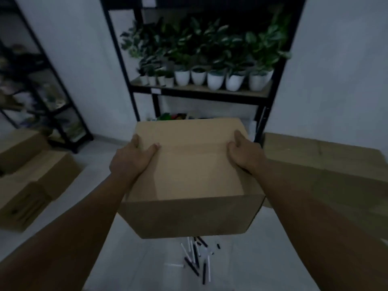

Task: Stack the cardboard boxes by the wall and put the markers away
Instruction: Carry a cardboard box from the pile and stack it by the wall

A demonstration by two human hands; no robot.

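Observation:
I hold a brown cardboard box (189, 215) in front of me, above the floor, its top side partly open. My left hand (132, 158) grips its upper left edge and my right hand (243, 154) grips its upper right edge, thumbs on the top panel. Several black and white markers (196, 259) lie scattered on the pale floor just below the box. More cardboard boxes (35, 177) sit on the floor at the left, and a large flat cardboard box (327, 164) lies at the right by the wall.
A black metal shelf (199, 93) stands straight ahead against the white wall, with potted plants in white pots (214, 80) on it. Another black rack (42, 85) stands at the left. Coloured items lie under the middle shelf.

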